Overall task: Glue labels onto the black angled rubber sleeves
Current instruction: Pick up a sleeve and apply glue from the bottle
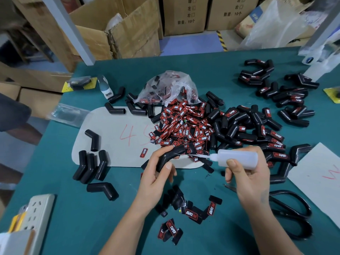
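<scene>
Loose red-and-black printed labels (191, 214) lie nearest on the teal desk (77, 218), black-handled scissors (292, 214) to their right. Left hand (156, 173) grips a black angled rubber sleeve (169, 158) above the desk; right hand (248, 170) wraps a translucent plastic squeeze bottle (237, 158), thin nozzle tip touching the sleeve. Beyond, a big label heap (184, 126) spills from a clear plastic bag (169, 87) over a grey card sheet (114, 137). Labelled sleeves pile (257, 126) right; brown cardboard boxes (128, 28) behind.

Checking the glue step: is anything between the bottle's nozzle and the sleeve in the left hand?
Nothing visible: the glue bottle in the right hand points its thin nozzle straight at the sleeve the left hand grips.
</scene>
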Tool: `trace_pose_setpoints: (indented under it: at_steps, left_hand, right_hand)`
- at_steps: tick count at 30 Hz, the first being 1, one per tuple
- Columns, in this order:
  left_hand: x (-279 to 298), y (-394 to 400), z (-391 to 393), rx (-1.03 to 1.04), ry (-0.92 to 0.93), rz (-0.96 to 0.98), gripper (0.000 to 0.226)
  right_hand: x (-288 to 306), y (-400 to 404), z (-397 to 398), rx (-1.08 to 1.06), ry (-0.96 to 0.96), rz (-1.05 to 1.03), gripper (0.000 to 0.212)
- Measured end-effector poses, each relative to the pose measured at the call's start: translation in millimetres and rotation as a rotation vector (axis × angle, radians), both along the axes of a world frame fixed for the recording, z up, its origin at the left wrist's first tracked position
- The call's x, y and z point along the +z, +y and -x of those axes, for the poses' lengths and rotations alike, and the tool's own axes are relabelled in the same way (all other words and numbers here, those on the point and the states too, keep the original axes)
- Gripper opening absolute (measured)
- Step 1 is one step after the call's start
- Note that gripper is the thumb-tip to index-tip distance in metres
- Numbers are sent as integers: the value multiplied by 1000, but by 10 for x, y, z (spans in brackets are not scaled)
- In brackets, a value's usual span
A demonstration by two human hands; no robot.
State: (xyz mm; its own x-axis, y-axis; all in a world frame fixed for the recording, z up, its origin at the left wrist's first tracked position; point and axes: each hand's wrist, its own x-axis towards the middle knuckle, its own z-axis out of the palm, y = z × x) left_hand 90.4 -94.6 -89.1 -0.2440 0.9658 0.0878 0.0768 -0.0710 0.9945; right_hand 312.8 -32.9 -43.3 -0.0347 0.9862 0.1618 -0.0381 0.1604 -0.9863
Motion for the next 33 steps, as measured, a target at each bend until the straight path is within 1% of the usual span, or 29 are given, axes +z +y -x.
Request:
trace_pose_setpoints:
  at_steps: [5,10,21,26,30,33]
  left_hand:
    - [-5,10,-4,12,-18,6,35]
    - [-15,0,-6,5,-18,15,36]
    - [-39,6,9,5,-16,-7,36]
    - [-54,3,13,0,-15,-3,37]
    - [-46,5,16,1,-15,-14,36]
    - [-40,6,11,-1,-9,-8,36]
  right_hand:
    - [32,18,-17,-18,-6,-23,11]
    - [34,4,-3,4,-5,-4,11]
    - [22,18,-20,-33,-28,-15,11]
    - [5,5,-10,-16,-35,10,14]
    - [30,19,-18,-28,-38,-15,11]
    - [27,14,-5,-21,-34,3,12]
